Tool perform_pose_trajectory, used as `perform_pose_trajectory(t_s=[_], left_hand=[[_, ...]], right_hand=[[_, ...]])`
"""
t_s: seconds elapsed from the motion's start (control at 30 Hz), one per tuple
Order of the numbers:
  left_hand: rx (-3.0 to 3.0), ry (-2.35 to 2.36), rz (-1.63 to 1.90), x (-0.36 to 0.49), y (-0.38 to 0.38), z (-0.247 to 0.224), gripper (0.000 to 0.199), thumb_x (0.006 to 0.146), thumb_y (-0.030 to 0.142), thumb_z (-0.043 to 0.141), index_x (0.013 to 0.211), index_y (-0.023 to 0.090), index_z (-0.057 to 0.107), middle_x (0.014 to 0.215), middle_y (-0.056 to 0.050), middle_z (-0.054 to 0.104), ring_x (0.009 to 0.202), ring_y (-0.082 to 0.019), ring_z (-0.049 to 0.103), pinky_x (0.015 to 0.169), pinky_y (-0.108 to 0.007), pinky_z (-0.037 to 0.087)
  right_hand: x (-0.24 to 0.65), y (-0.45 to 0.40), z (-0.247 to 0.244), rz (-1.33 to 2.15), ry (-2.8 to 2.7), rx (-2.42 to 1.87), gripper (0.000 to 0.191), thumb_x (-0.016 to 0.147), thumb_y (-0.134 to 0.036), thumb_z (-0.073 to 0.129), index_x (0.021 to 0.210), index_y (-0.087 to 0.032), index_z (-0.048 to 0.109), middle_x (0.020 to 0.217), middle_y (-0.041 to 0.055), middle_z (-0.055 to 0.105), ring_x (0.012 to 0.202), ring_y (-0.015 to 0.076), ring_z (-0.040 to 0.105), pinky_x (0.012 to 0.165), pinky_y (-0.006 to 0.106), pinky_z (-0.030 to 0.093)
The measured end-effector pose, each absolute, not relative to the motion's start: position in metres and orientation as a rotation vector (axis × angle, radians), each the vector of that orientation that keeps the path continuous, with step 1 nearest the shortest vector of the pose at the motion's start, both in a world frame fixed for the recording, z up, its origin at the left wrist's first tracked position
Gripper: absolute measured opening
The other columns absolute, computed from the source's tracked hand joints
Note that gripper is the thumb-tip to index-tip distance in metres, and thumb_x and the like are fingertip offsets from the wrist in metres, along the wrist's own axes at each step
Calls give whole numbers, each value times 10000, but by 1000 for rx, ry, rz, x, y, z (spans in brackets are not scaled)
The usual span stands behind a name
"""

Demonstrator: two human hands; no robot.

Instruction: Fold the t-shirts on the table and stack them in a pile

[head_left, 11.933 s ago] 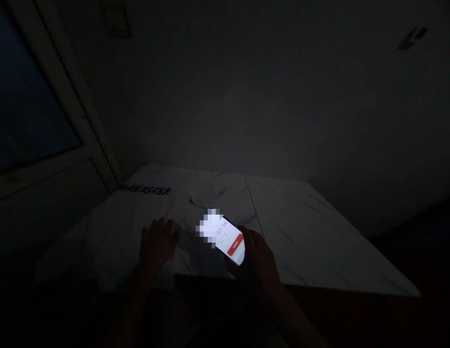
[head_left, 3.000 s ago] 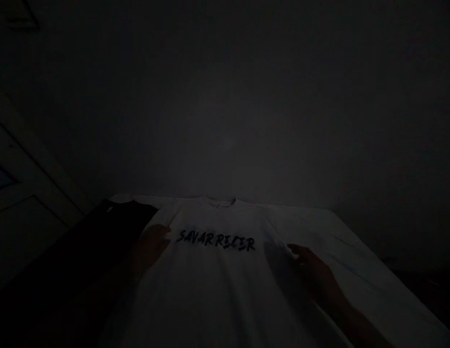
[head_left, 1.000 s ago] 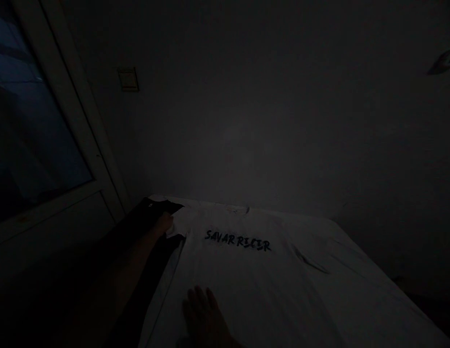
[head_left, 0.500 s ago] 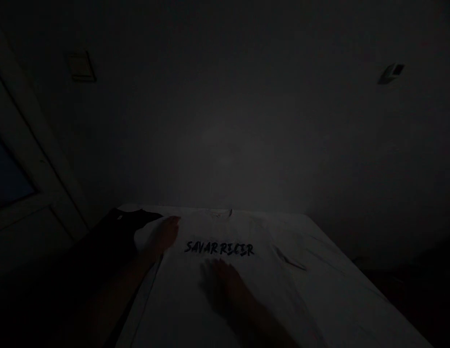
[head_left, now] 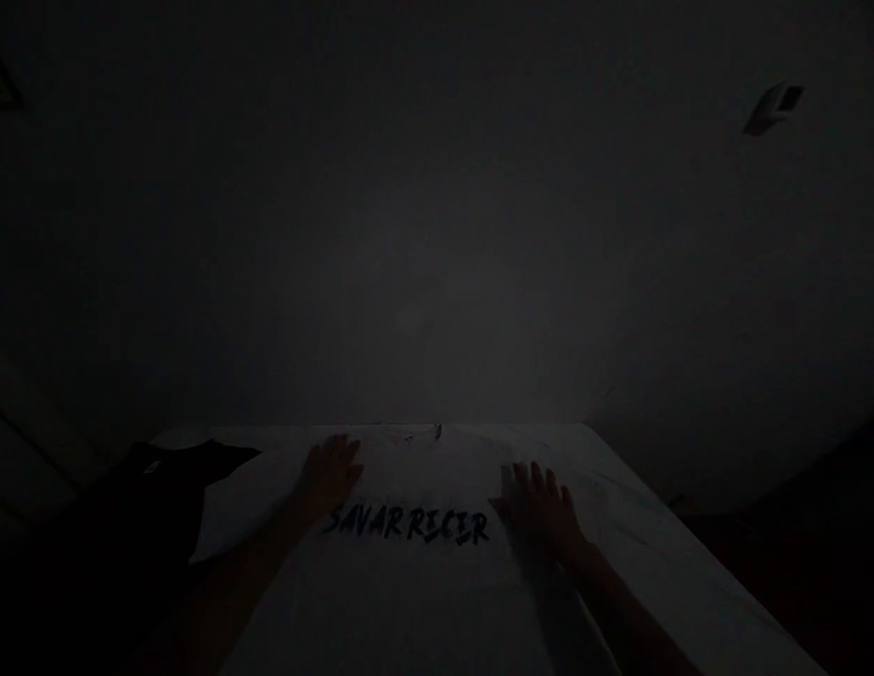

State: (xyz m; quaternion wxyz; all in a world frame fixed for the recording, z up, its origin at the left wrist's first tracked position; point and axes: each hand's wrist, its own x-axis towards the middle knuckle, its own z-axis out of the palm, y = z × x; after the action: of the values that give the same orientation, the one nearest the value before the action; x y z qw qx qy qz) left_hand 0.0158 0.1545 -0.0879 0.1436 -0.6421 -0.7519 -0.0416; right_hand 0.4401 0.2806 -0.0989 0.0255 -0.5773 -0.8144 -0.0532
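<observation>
A white T-shirt [head_left: 408, 601] lies flat on the table, its collar [head_left: 423, 434] at the far side and dark brush-style lettering [head_left: 406, 526] across the chest. My left hand [head_left: 329, 477] rests on it with spread fingers, just above the lettering's left end. My right hand [head_left: 539, 512] lies flat on the fabric to the right of the lettering. Neither hand holds anything. A black garment [head_left: 127, 498] lies at the left, next to the shirt's left sleeve [head_left: 243, 507].
The pale marble-patterned table [head_left: 662, 526] runs out to a diagonal right edge, with dark floor beyond. A plain wall stands behind it, with a small pale fitting [head_left: 773, 108] high at right. The room is very dim.
My right hand has moved up and right, from below the lettering to beside it. My left hand has shifted slightly right, and the view has tipped, so the table sits lower in the frame.
</observation>
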Motion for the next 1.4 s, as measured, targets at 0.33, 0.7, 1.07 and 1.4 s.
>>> perform_pose_trajectory(t_s=[0.33, 0.7, 1.07, 1.4], left_hand=[[-1769, -2264, -49, 27, 178, -84, 566, 1010, 414, 313, 1499, 172, 464, 1590, -168, 399, 1451, -359, 375, 1133, -634, 292], [-1781, -2310, 22, 21, 196, -82, 570, 1006, 448, 348, 1511, 200, 442, 1602, -160, 381, 1465, -363, 357, 1130, -662, 268], [-1917, -2212, -82, 25, 209, -101, 596, 1008, 503, 337, 1543, 246, 397, 1624, -91, 354, 1497, -341, 307, 1177, -596, 254], [-1904, -2210, -121, 50, 165, -60, 561, 1015, 413, 362, 1549, 242, 386, 1634, -122, 324, 1502, -330, 299, 1186, -588, 249]], right_hand=[[392, 350, -87, 56, -2755, -1482, 841, 924, -741, 345, 1583, -220, 315, 1656, 144, 248, 1522, 394, 165, 1165, 638, 166], [355, 350, -76, 28, -2791, -1177, 820, 949, -746, 299, 1567, -210, 351, 1644, 125, 282, 1527, 359, 174, 1203, 616, 98], [317, 358, -89, 239, -2867, -1017, 823, 969, -723, 262, 1603, -199, 250, 1664, 111, 196, 1540, 319, 147, 1221, 564, 131], [338, 322, -65, 65, -2820, -1124, 737, 998, -597, 318, 1613, -205, 211, 1669, 107, 182, 1539, 322, 144, 1218, 547, 168]])
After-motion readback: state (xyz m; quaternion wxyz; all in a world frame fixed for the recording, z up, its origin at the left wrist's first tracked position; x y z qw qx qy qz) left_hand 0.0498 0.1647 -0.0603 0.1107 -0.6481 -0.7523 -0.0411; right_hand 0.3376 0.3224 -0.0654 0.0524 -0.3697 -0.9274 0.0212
